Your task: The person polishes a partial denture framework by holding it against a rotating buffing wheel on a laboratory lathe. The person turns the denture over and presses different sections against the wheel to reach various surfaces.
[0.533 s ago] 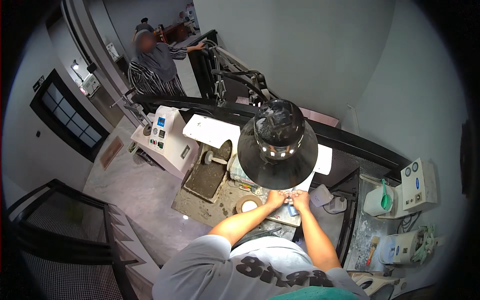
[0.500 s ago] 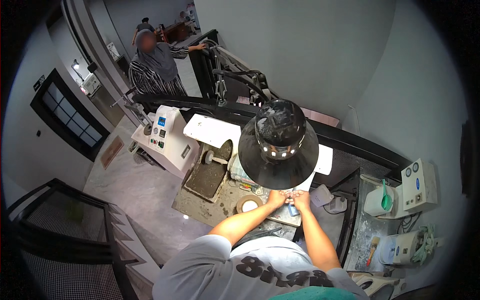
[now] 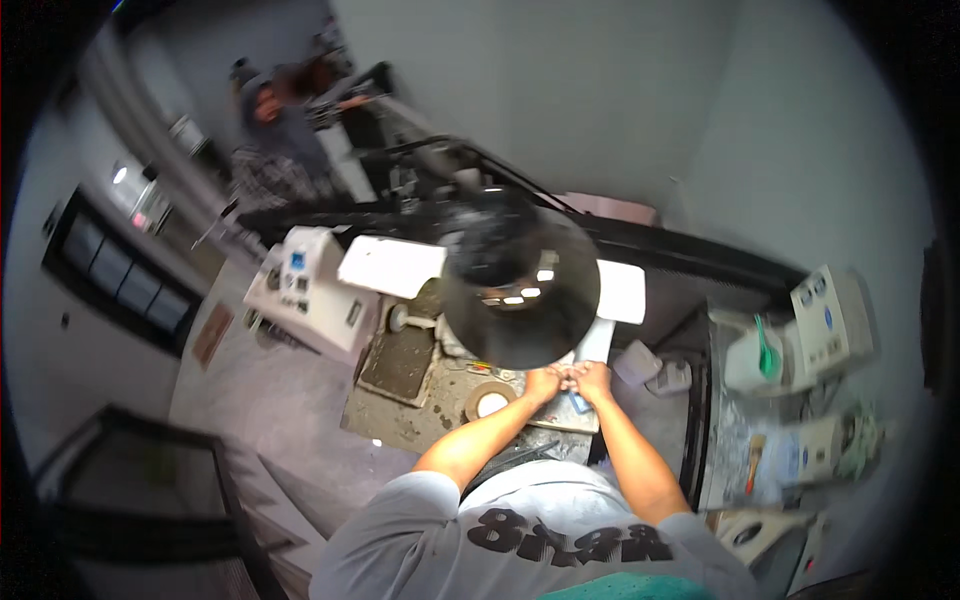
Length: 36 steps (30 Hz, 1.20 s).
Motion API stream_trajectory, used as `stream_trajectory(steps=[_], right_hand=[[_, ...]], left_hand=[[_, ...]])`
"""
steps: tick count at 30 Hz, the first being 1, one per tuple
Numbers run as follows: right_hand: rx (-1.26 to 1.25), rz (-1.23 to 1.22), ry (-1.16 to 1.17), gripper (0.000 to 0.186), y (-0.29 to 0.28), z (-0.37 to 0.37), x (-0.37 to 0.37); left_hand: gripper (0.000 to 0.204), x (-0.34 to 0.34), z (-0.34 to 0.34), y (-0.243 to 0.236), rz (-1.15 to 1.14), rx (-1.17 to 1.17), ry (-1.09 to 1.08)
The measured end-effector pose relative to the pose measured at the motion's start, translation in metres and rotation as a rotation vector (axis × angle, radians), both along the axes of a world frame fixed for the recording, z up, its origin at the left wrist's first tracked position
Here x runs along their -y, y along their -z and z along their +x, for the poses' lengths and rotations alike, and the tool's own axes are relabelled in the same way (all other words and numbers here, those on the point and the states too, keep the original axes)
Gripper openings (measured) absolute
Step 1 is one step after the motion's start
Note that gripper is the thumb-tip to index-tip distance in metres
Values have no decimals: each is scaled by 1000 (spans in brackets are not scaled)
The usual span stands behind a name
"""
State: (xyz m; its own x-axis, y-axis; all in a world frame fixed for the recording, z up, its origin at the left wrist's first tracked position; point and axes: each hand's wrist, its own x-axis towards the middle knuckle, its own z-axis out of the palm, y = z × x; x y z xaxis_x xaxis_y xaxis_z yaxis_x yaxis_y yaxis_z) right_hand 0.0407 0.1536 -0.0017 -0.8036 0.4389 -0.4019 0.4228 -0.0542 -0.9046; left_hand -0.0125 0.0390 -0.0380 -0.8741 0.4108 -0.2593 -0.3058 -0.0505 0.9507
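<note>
Under the rim of a black dome lamp (image 3: 530, 325), my left hand (image 3: 543, 384) and my right hand (image 3: 592, 383) meet at the front of the worktable (image 3: 365, 415). Both have their fingers curled and pinched together. Whatever is between the fingertips is too small and blurred to name. Just below my right hand lies a small blue object (image 3: 579, 403). A round brown dish with a white middle (image 3: 473, 403) stands to the left of my left hand.
Left on the table are a dark, wet-looking basin (image 3: 387, 391) and a pale wheel on a spindle (image 3: 399, 318). Beyond stands a white control box (image 3: 325, 312). A side bench at right holds a white tub (image 3: 745, 372) and a brush (image 3: 755, 462). Behind the black rail stands a person (image 3: 290, 140).
The whole view has shifted and blurred, with most things now further left in the picture. My hands stay close together with fingers pinched.
</note>
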Motion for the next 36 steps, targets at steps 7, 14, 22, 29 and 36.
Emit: stream_trajectory(steps=[7, 14, 22, 29, 36], right_hand=[[-198, 513, -44, 32, -8, 68, -39], [-268, 663, 522, 23, -111, 254, -122], [524, 1556, 1110, 57, -214, 506, -201], [1169, 1180, 1076, 90, -134, 602, -236], [974, 1673, 1102, 73, -124, 591, -256]], left_hand=[[6, 25, -6, -6, -48, -30, 287], [5, 42, 13, -5, -34, 119, 290], [6, 56, 9, 5, -17, 139, 195], [18, 54, 34, -17, -87, 138, 230], [11, 61, 46, -8, 100, 139, 134]])
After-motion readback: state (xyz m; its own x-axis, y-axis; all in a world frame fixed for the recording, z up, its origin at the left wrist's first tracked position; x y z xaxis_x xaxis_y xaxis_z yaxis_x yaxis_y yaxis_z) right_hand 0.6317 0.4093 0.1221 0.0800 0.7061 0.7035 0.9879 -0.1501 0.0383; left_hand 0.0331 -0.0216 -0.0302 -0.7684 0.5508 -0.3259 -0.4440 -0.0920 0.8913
